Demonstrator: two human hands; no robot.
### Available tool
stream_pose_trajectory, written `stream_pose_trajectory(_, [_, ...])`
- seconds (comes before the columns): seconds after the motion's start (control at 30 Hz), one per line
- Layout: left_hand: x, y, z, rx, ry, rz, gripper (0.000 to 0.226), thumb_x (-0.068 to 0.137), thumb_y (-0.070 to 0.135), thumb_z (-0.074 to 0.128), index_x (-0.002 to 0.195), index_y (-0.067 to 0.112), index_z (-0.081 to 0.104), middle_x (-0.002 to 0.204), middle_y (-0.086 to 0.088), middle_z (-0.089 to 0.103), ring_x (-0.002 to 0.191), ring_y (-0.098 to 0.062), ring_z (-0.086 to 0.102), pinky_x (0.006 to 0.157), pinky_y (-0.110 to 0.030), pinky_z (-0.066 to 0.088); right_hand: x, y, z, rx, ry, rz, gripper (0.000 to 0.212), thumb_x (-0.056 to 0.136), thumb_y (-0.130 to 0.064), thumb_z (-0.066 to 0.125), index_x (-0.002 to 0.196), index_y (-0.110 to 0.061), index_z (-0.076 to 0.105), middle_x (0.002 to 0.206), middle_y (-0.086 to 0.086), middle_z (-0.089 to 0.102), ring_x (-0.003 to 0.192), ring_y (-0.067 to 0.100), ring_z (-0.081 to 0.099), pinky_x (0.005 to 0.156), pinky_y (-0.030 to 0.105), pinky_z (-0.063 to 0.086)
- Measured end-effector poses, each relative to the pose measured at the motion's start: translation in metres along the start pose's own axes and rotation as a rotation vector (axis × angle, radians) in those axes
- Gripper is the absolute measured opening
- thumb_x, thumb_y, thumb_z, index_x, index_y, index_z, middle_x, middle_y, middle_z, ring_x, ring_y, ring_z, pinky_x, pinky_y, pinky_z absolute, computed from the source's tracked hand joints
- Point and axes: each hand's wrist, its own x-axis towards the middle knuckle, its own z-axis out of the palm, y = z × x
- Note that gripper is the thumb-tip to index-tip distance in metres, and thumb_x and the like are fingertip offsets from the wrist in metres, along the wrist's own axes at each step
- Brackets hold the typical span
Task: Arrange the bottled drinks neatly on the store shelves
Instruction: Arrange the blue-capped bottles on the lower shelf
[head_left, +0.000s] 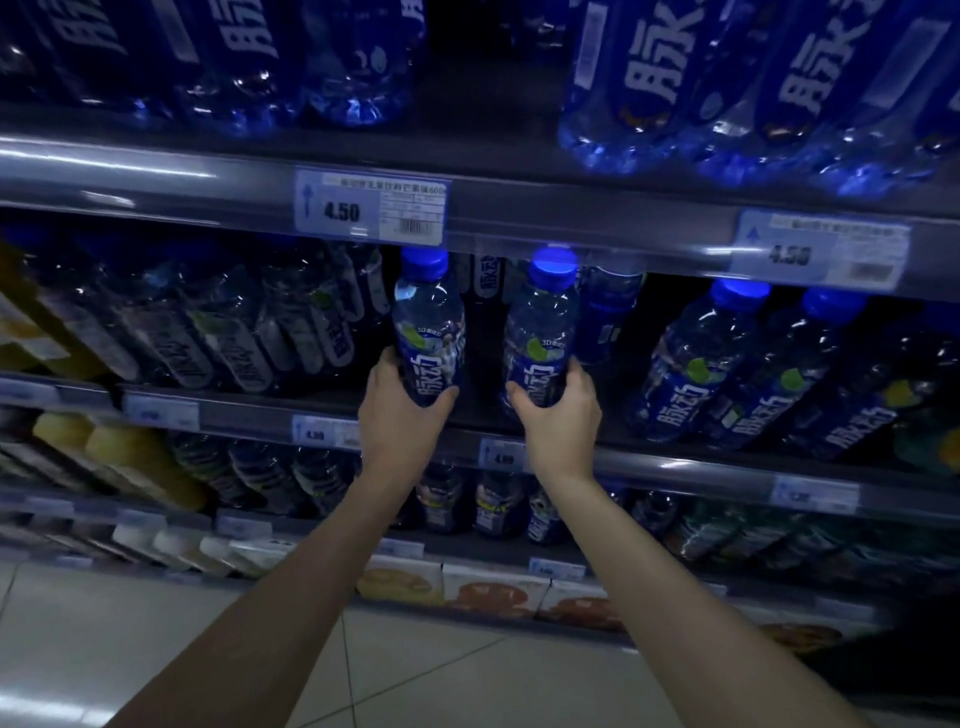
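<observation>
Two blue-capped drink bottles stand upright at the front of the middle shelf. My left hand grips the base of the left bottle. My right hand grips the base of the right bottle. A dark gap separates the two bottles. Behind them more bottles of the same kind stand deeper in the shelf. To the right, a row of matching blue bottles fills the shelf front.
The upper shelf holds large blue bottles above a rail with price tags reading 4.50. Clear bottles stand at the left, yellow drinks lower left. Lower shelves hold more bottles and cartons. Tiled floor lies below.
</observation>
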Motion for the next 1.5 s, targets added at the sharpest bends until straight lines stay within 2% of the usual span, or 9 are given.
stream_pose_trajectory(0.13, [0.004, 0.003, -0.004, 0.001, 0.035, 0.057, 0.058, 0.077, 0.045, 0.075, 0.124, 0.021, 0.054, 0.117, 0.003, 0.061, 0.103, -0.012, 0.056, 0.081, -0.024, 0.043, 0.001, 0.004, 0.0, -0.016, 0.021, -0.003, 0.069, 0.078, -0.036, 0.078, 0.134, -0.01, 0.05, 0.125, 0.003, 0.057, 0.116, 0.017, 0.053, 0.093, 0.022, 0.041])
stream_pose_trajectory(0.27, [-0.004, 0.011, 0.001, -0.006, -0.007, 0.089, 0.051, 0.075, 0.041, 0.077, 0.117, 0.024, 0.053, 0.109, 0.006, 0.062, 0.091, -0.005, 0.054, 0.075, -0.021, 0.043, 0.002, 0.003, -0.003, -0.036, 0.006, -0.011, 0.067, 0.078, -0.036, 0.078, 0.133, -0.01, 0.051, 0.124, 0.002, 0.057, 0.115, 0.016, 0.053, 0.092, 0.021, 0.041])
stream_pose_trajectory(0.43, [-0.016, 0.027, 0.017, -0.022, -0.02, 0.078, 0.054, 0.072, 0.043, 0.077, 0.115, 0.022, 0.052, 0.106, 0.003, 0.061, 0.093, -0.014, 0.061, 0.076, -0.036, 0.054, -0.001, 0.006, -0.014, -0.032, -0.014, -0.056, 0.061, 0.076, -0.035, 0.079, 0.127, -0.01, 0.055, 0.114, -0.001, 0.059, 0.107, 0.012, 0.054, 0.086, 0.019, 0.042])
stream_pose_trajectory(0.83, [-0.026, 0.034, 0.023, 0.031, -0.006, 0.064, 0.069, 0.075, 0.043, 0.075, 0.132, 0.016, 0.046, 0.12, -0.002, 0.06, 0.106, -0.021, 0.06, 0.084, -0.044, 0.054, -0.002, 0.008, -0.025, -0.025, -0.05, -0.051, 0.062, 0.076, -0.033, 0.079, 0.128, -0.01, 0.053, 0.115, 0.0, 0.057, 0.108, 0.015, 0.055, 0.09, 0.026, 0.046])
stream_pose_trajectory(1.0, [-0.03, 0.032, 0.026, -0.039, -0.009, 0.044, 0.07, 0.077, 0.043, 0.075, 0.135, 0.02, 0.044, 0.126, 0.003, 0.056, 0.111, -0.015, 0.056, 0.085, -0.031, 0.049, -0.005, 0.011, -0.027, -0.027, -0.115, -0.036, 0.068, 0.079, -0.037, 0.076, 0.136, -0.014, 0.046, 0.125, -0.001, 0.054, 0.115, 0.012, 0.05, 0.09, 0.019, 0.039])
stream_pose_trajectory(1.13, [-0.049, 0.032, 0.032, 0.14, 0.054, -0.011, 0.08, 0.078, 0.047, 0.073, 0.141, 0.02, 0.031, 0.14, -0.004, 0.037, 0.116, -0.027, 0.052, 0.092, -0.049, 0.048, -0.018, 0.03, -0.045, -0.046, -0.103, 0.03, 0.066, 0.087, -0.039, 0.067, 0.143, -0.016, 0.039, 0.137, -0.002, 0.048, 0.123, 0.012, 0.046, 0.094, 0.02, 0.037])
stream_pose_trajectory(1.23, [-0.074, 0.032, 0.04, 0.155, 0.1, -0.039, 0.072, 0.08, 0.043, 0.073, 0.134, 0.022, 0.031, 0.133, -0.005, 0.035, 0.107, -0.029, 0.052, 0.089, -0.053, 0.047, -0.026, 0.047, -0.066, -0.116, -0.026, 0.006, 0.05, 0.092, -0.035, 0.061, 0.136, -0.018, 0.045, 0.127, -0.007, 0.049, 0.114, 0.005, 0.047, 0.089, 0.016, 0.036])
stream_pose_trajectory(1.37, [-0.102, 0.034, 0.054, 0.085, 0.036, 0.085, 0.041, 0.088, 0.036, 0.065, 0.118, 0.022, 0.041, 0.111, 0.003, 0.04, 0.093, -0.018, 0.05, 0.083, -0.043, 0.048, -0.023, 0.06, -0.094, -0.114, 0.143, -0.003, 0.039, 0.092, -0.03, 0.061, 0.127, -0.016, 0.047, 0.114, -0.01, 0.044, 0.104, 0.003, 0.045, 0.086, 0.02, 0.038])
stream_pose_trajectory(1.5, [-0.122, 0.055, 0.076, -0.007, -0.145, 0.306, 0.034, 0.094, 0.027, 0.058, 0.124, 0.016, 0.048, 0.111, 0.009, 0.045, 0.104, -0.007, 0.049, 0.086, -0.015, 0.038, -0.008, 0.064, -0.113, -0.11, 0.236, 0.073, 0.049, 0.092, -0.029, 0.062, 0.134, -0.014, 0.042, 0.129, 0.0, 0.045, 0.114, 0.01, 0.046, 0.088, 0.015, 0.033])
